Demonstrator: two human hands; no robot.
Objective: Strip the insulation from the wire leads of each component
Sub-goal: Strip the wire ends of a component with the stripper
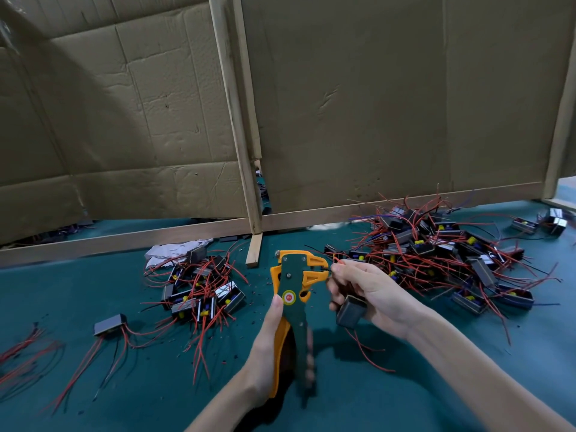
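Handles of the green-and-orange wire stripper are sitting in my left hand, which is curling round them with the thumb lying up the tool's body. I am holding the tool upright above the green mat, head turned to the right. My right hand is pinching a lead right at the jaws, while that component's dark box is sitting against my curled lower fingers and its other red leads are trailing down. A big heap of components is lying to the right, a smaller heap to the left, and one single component further left. A cardboard screen is standing behind.
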